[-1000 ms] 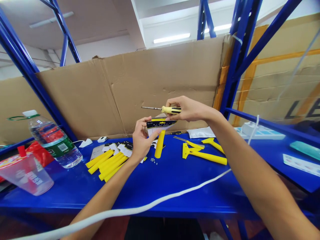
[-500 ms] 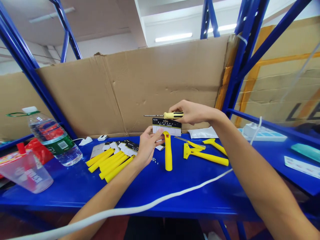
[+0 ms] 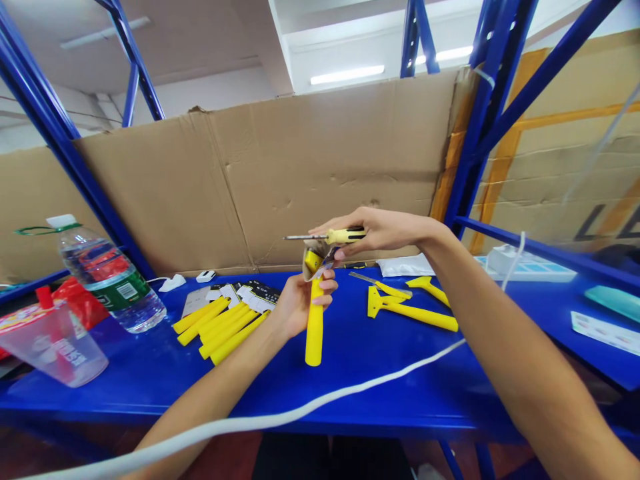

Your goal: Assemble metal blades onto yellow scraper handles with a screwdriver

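My left hand (image 3: 299, 301) is closed round a yellow scraper handle (image 3: 314, 333), which stands almost upright over the table. At its top a black-and-white printed card (image 3: 327, 259) bends around the yellow head, partly covering it. My right hand (image 3: 370, 228) grips a yellow-and-black screwdriver (image 3: 345, 235), its shaft pointing left across the top of the card. Fingers of the same hand also touch the card's edge. Right of the hands lie more yellow scrapers (image 3: 420, 317) and a thin blade-like strip with a yellow part (image 3: 390, 289).
Several yellow handles (image 3: 227, 330) lie on printed cards (image 3: 257, 293) at left. A water bottle (image 3: 115, 280) and a clear plastic cup (image 3: 70, 353) stand farther left. A white cable (image 3: 300, 408) crosses in front. Cardboard (image 3: 310, 173) walls the back of the blue table (image 3: 380, 387).
The card has gone from facing me flat to curving around the scraper head. The scraper has moved left and down, my left fingers now wrapped round it. My right hand has come down onto the card.
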Available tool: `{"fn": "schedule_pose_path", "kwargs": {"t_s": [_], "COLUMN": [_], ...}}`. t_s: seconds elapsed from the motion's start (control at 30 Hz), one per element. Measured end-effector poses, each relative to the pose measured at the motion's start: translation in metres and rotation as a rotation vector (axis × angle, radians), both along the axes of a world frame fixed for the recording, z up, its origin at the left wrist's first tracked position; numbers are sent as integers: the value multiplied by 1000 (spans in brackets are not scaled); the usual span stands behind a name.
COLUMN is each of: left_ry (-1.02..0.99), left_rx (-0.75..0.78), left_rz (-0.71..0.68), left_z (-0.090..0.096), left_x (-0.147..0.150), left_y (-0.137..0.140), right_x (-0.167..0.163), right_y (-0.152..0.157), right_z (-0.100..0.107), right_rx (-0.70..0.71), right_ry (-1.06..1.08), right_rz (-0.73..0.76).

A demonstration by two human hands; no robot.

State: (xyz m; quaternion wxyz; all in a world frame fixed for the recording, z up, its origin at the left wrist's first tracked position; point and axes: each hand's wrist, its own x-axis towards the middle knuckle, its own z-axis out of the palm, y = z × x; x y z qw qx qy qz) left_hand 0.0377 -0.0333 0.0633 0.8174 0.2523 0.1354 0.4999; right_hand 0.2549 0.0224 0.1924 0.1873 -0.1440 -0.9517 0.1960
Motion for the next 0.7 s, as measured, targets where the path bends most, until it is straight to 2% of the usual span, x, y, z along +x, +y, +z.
{"fn": "schedule_pose_path", "kwargs": {"t_s": [0.2,0.33,0.47,0.6,0.7], "left_ry": [97,285,370,446,548], "left_rx": [45,162,220,299,417], "left_rz": [-198,-192,-49,219,434], "left_z": [-1,-6,-15,-22,-26], "left_x": [1,7,16,23,26], "left_y": [-8,-6,-5,-4,-2], "right_x": [-7,-2,2,5,6], "right_y": [-4,-2,2,7,8], "right_z": [-3,-1,0,0,0], "right_rx": [-21,14,91,202,146], "right_ry": [35,29,9,6,33], "right_rz": [-65,-123,-203,-254,-298]}}
